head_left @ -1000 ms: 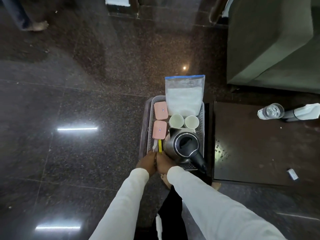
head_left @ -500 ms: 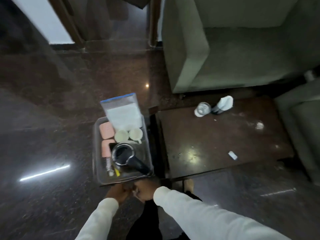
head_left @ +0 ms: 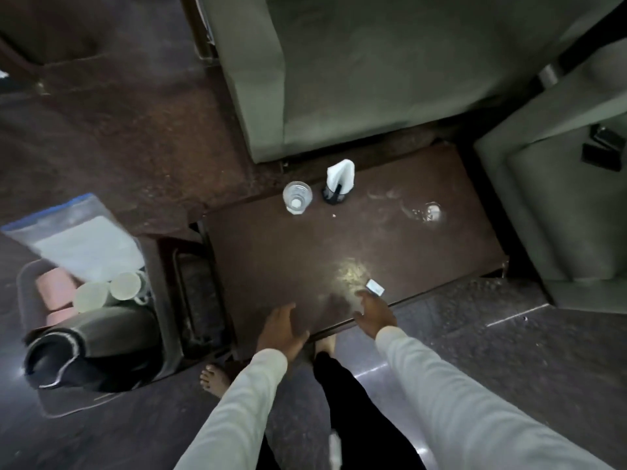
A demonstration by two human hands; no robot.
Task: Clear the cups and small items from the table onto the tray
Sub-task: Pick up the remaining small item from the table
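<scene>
Pickup step: right hand empty, fingers spread, near white packet; left hand empty over table; next, pinch packet, carry to tray

No readable text anywhere — frame is motion-blurred and dim. Small white packet on the table near the front edge has a faint grey mark on its face, too small to read. Clear zip bag at the tray shows a blue strip along the top but no legible print. Pink boxes, white cups and kettle — no label can be made out
</scene>
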